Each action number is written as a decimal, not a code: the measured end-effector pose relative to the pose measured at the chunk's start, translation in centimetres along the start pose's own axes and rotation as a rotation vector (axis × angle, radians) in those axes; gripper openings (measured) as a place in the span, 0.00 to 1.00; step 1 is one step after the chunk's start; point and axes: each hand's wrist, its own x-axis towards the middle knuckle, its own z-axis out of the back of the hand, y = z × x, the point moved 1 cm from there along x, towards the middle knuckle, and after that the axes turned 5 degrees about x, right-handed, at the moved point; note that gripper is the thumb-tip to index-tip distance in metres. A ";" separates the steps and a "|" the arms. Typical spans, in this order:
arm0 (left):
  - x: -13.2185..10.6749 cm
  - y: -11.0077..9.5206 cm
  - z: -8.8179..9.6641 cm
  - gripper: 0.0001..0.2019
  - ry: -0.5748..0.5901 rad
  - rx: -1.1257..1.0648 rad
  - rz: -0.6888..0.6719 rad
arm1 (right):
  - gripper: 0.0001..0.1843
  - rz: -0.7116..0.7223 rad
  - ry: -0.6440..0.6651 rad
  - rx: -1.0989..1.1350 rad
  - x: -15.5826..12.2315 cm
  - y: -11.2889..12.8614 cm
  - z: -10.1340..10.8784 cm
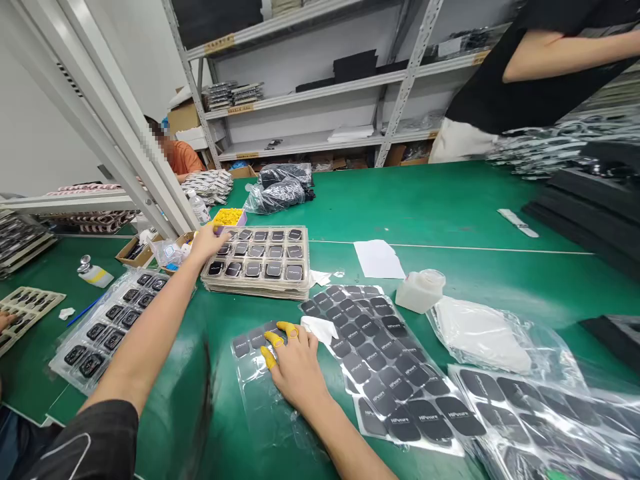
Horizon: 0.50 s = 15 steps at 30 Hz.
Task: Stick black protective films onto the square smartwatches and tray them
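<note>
My left hand (206,244) reaches far forward to the near-left corner of a stack of clear trays (257,261) holding dark square parts; its fingers are hidden behind the hand, close to a small tub of yellow finger cots (229,217). My right hand (295,363), with yellow cots on three fingertips, lies with its fingers spread on a clear sheet (260,380) carrying a few dark rounded stickers. A folded white wipe (321,328) lies just beyond its fingertips. A larger sheet of dark stickers (385,363) sits to the right.
A white lidded container (421,291) and a white paper (379,259) lie past the stickers. Bagged sticker sheets (530,393) crowd the right. Another bagged tray (107,320) lies left. A person in black stands far right (505,80); another person sits at the back left (181,159).
</note>
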 end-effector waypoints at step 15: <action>-30.0 0.6 -7.7 0.32 0.007 0.038 -0.133 | 0.32 -0.174 0.117 -0.100 -0.6 0.3 0.6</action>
